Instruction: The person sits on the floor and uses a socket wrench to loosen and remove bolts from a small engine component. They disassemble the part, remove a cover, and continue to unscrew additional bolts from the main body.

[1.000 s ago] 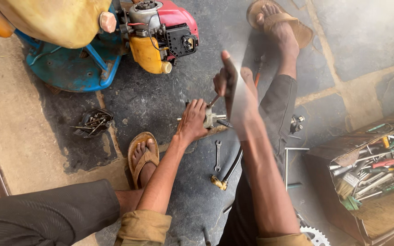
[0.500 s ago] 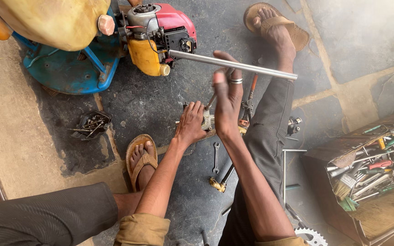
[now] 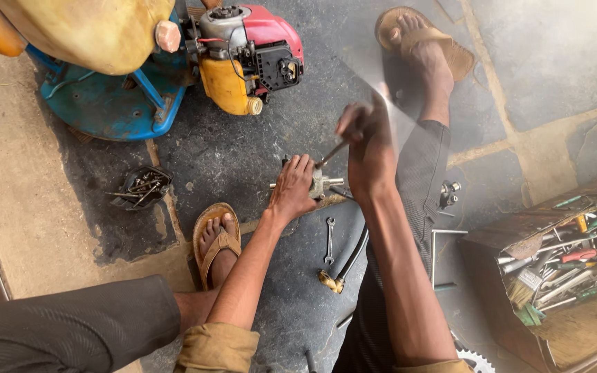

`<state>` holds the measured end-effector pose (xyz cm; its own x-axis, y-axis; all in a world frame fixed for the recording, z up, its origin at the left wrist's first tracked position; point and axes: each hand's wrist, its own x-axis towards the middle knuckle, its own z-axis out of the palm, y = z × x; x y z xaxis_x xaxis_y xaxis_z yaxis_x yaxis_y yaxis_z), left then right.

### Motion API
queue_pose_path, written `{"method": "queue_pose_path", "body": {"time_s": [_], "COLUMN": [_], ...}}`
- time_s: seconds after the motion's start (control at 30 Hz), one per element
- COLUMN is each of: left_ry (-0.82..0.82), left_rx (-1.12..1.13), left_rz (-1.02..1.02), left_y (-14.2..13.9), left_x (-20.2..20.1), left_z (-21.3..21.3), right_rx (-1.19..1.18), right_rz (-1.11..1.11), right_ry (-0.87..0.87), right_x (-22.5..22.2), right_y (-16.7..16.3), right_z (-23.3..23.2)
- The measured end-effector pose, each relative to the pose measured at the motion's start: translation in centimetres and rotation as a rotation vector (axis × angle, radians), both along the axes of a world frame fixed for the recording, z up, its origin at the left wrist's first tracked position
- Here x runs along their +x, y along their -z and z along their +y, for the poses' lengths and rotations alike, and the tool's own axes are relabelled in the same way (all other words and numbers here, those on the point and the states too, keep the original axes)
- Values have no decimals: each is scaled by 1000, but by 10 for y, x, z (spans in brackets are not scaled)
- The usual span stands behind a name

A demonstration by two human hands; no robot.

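Down on the dark stone floor (image 3: 243,173), seen from the head camera, the person sits with legs spread, a sandalled foot (image 3: 217,242) near the left arm and another sandalled foot (image 3: 426,41) stretched out at the top. The left hand (image 3: 293,190) lies flat with fingers closed over a small metal part (image 3: 318,183), pinning it to the floor between the legs. The right hand (image 3: 366,148) is wrapped tight round a long metal tool (image 3: 381,114) that shows only as a bright blurred streak rising from the fist; what kind of tool it is cannot be told. A thin metal rod (image 3: 332,153) runs slanting from under the right hand down to the metal part.

Just below the left hand lies a small spanner (image 3: 329,240), and beside it a black hose with a brass end (image 3: 343,266). At the top stands a small engine (image 3: 247,55) with a red cover and a yellow tank, next to a blue frame (image 3: 115,103) that carries a large yellowish tank (image 3: 84,31). Left of the hands sits a black scrap heaped with screws and bolts (image 3: 139,188). At the right edge, well apart from the work, stands an open wooden toolbox (image 3: 561,255) crammed with tools.
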<state>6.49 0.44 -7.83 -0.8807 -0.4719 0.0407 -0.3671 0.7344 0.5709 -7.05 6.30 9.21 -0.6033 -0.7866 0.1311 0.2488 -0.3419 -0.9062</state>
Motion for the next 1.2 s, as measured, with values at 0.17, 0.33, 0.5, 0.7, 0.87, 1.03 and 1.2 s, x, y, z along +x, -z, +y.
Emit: {"method": "queue_pose_path", "body": {"time_s": [0.17,0.33,0.5,0.7,0.87,1.03,1.2], "left_ry": [-16,6,-20,-208,-255,-296,-294], "left_rx": [-37,-56,-64,-188,-22,113,72], "left_rz": [-39,-92,-53,13,-103,38,23], "left_y": [-7,0,6,8,24,28,28], "left_x": [1,2,1,3,5,6,9], "left_z": [1,0,0,13,18,18,24], "right_rx": [-42,-64,130,36,32,12,-13], "right_rz": [-165,-83,165,31,-31,4,-43], "right_ry": [125,164,163,103,-29,-58,-26], "right_x": [10,18,25,23,22,26,28], "right_y": [-18,-29,-37,-47,-61,-78,-81], "right_z": [-5,-13,-10,-10,-3,8,4]}}
